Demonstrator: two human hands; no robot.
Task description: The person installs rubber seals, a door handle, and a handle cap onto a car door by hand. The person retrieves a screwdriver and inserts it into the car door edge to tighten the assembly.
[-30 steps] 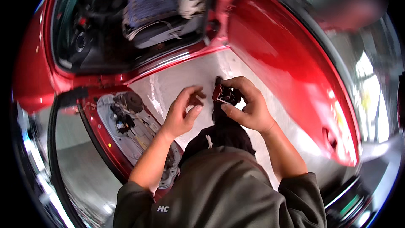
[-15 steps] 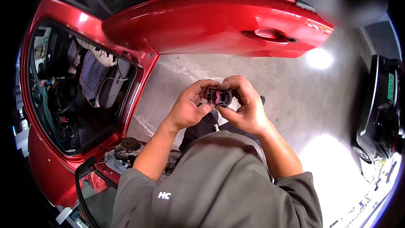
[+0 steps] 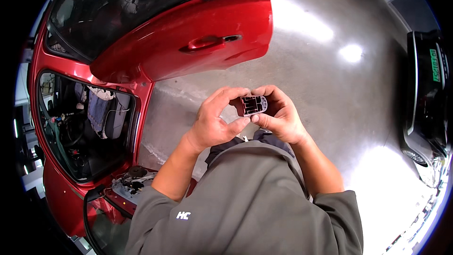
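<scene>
Both hands are raised in front of my torso, holding a small plastic piece between them. It has a light grey rim, a dark ribbed hollow facing up, and a rounded end on the right. My left hand pinches its left end, thumb below and fingers above. On the other side, my right hand grips the rounded end between thumb and curled fingers. The exact kind of part cannot be made out.
A red car door with a pull handle stands swung out ahead. Left of it is the red car's open cabin with a draped seat. Exposed door parts lie low at left. Another dark car stands at far right.
The plastic piece has been turned, so its ribbed hollow and light rim now face up. My view has shifted; the red door appears further left.
</scene>
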